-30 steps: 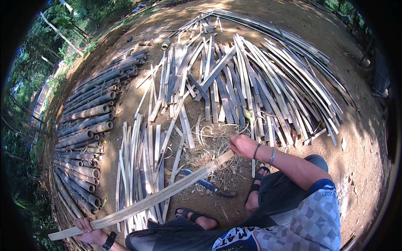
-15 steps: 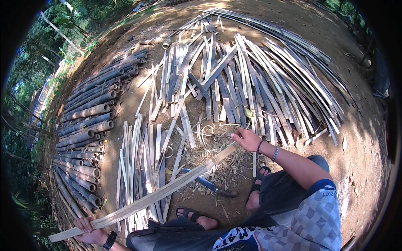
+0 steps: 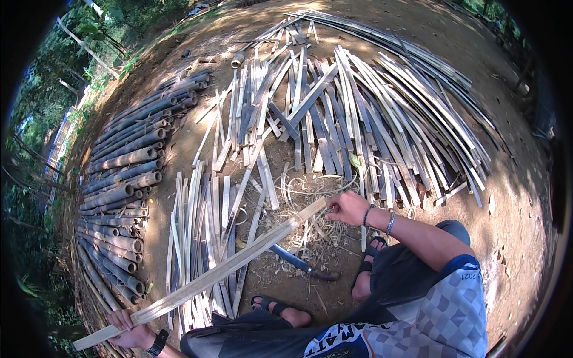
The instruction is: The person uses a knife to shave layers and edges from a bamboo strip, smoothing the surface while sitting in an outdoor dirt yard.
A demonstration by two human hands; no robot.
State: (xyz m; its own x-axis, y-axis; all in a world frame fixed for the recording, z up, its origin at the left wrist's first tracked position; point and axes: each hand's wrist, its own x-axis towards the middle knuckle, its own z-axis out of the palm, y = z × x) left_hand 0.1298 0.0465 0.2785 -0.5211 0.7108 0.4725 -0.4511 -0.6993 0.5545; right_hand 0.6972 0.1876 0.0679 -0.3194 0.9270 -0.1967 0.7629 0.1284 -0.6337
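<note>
A long split bamboo strip (image 3: 239,259), pale side up, slants across in front of me from lower left to upper right. My left hand (image 3: 128,328) grips it near its lower left end, fingers wrapped over the edge. Beside the strip's other end is my right hand (image 3: 349,209), its fingers curled and pinched together; whatever they hold, if anything, is too small to make out. A large knife (image 3: 292,260) with a dark handle lies on the ground between my feet and the strip, its blade tip hidden beneath the strip.
Thin shavings (image 3: 304,238) litter the ground ahead of my sandalled feet. Many split bamboo strips (image 3: 412,131) are spread beyond, and a smaller bundle (image 3: 194,232) lies nearer on the left. Whole bamboo poles (image 3: 128,158) are stacked at the far left.
The strip's far end has swung slightly up and left. My right hand has moved a little lower, with its fingers curled in more. My left hand keeps its grip.
</note>
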